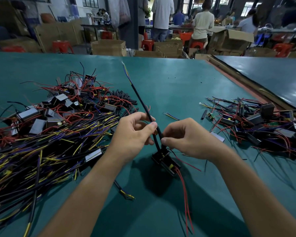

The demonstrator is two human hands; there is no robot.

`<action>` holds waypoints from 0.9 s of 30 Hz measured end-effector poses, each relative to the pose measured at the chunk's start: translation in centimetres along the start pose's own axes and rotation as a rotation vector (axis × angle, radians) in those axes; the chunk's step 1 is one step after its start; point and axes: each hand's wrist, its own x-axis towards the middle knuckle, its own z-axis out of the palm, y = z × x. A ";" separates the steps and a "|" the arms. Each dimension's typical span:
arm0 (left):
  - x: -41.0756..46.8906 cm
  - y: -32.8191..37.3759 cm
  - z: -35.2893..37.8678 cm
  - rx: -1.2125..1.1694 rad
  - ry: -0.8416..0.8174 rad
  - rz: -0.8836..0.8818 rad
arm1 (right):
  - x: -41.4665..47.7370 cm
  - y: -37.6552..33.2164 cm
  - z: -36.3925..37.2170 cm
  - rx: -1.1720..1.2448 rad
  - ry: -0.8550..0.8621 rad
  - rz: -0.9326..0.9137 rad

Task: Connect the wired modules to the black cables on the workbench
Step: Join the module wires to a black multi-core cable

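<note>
My left hand point(135, 132) pinches a long black cable point(140, 100) that rises away from me and ends in blue and yellow leads. Just to its right, my right hand point(184, 135) pinches the black tubing at the cable's lower end. Below both hands hangs a small black module point(166, 162), joined to that cable, with red wires point(184, 194) trailing down toward me. On the left of the green workbench point(169, 82) lies a big heap of black cables point(41, 151) with yellow and purple tips. Loose modules with red wires point(61, 106) are piled behind it.
A second pile of wired modules point(256, 124) lies at the right. Short black tubes point(125, 98) sit behind the left heap, and one tube point(203, 114) lies mid-right. A second bench point(272, 77) stands at the far right. Cardboard boxes, red stools and people fill the background.
</note>
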 end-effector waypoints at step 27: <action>-0.1 0.8 -0.9 -0.048 0.084 0.109 | -0.3 -0.6 0.2 -0.017 0.032 -0.060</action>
